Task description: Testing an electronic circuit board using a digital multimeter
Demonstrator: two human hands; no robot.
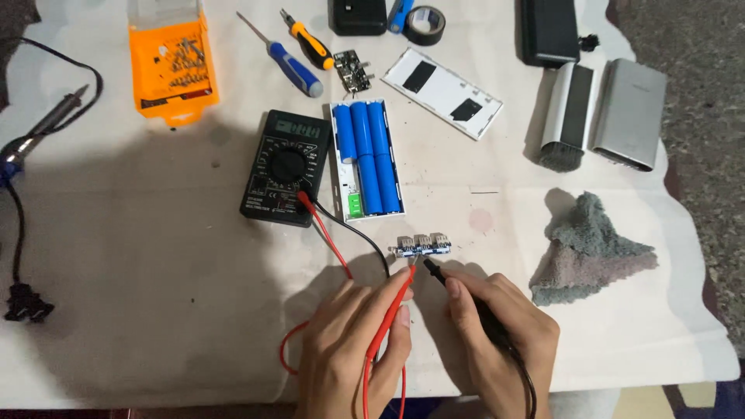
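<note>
My left hand (353,341) grips a red multimeter probe (392,310), its tip pointing at a small blue circuit board (423,246) with metal ports. A black probe (436,274) is held in my right hand (500,334), its tip just below the same board. Red and black leads run back to a black digital multimeter (285,167) with a round dial. Right of the meter lies a white open battery case (366,159) holding several blue cylindrical cells.
White sheet covers the table. An orange drill-bit box (172,66), two screwdrivers (293,66), black tape roll (425,25), white cover panel (452,93), silver casings (605,112), grey cloth (588,250) and a soldering iron (39,132) at far left lie around.
</note>
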